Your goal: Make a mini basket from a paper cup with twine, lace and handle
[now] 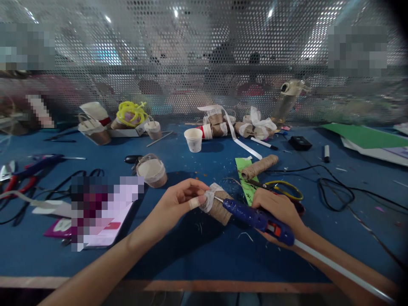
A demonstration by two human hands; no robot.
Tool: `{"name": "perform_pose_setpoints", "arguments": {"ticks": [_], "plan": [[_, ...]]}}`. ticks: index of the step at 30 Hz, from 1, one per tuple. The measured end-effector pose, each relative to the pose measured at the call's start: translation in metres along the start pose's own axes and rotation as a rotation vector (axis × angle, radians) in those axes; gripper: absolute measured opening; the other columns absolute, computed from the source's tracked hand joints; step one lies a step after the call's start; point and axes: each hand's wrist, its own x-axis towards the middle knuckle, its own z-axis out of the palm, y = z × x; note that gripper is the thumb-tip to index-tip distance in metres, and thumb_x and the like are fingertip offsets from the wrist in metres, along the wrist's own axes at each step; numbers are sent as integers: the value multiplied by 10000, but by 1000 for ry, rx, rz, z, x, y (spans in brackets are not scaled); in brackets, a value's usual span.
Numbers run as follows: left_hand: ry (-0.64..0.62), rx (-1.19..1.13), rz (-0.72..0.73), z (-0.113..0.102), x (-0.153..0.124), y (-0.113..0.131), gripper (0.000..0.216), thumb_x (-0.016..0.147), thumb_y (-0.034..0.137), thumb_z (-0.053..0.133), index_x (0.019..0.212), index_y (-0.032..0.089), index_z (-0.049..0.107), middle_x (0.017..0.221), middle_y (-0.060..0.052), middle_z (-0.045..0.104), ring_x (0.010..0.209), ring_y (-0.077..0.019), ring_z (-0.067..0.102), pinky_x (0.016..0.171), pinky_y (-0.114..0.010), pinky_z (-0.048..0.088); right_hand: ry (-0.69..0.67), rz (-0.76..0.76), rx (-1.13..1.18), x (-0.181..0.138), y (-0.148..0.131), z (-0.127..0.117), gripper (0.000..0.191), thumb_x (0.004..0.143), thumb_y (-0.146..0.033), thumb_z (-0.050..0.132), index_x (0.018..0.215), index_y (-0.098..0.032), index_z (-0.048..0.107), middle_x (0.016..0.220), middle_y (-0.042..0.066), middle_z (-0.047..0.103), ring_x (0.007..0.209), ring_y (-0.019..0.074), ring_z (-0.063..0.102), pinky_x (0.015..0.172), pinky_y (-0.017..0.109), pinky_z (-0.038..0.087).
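My left hand (pixel 181 197) is closed around the rim of a small cup wrapped in jute twine (pixel 219 208), pinching a white lace strip at its mouth; a plaster covers one fingertip. My right hand (pixel 277 208) grips a blue hot glue gun (pixel 255 217), with a white glue stick trailing back along my forearm. The gun's nozzle points at the lace on the cup. The cup lies tilted on its side on the blue table (pixel 197 250).
A spool of jute twine (pixel 259 166) lies on a green paper strip, with yellow-handled scissors (pixel 283 189) beside it. A white paper cup (pixel 193 140), a clear lidded cup (pixel 152 171), finished wrapped cups (pixel 223 123), black cables (pixel 334 187) and red pliers (pixel 19 180) surround the spot.
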Motion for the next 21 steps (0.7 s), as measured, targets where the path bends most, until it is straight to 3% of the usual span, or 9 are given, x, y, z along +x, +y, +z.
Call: {"name": "perform_pose_setpoints", "arguments": {"ticks": [9, 21], "plan": [[7, 85, 70, 0, -3, 1, 101, 891, 258, 710, 975, 203, 697, 942, -5, 719, 860, -130, 639, 784, -242, 481, -37, 75, -21, 1, -3, -5, 165, 755, -160, 579, 747, -232, 431, 688, -34, 461, 574, 113, 454, 545, 250, 289], [10, 219, 119, -1, -5, 1, 125, 911, 275, 684, 1017, 207, 690, 957, -15, 718, 871, -151, 652, 773, -258, 487, -61, 89, -5, 5, -7, -9, 209, 753, -135, 581, 744, -233, 396, 672, -51, 456, 555, 99, 460, 538, 232, 299]]}}
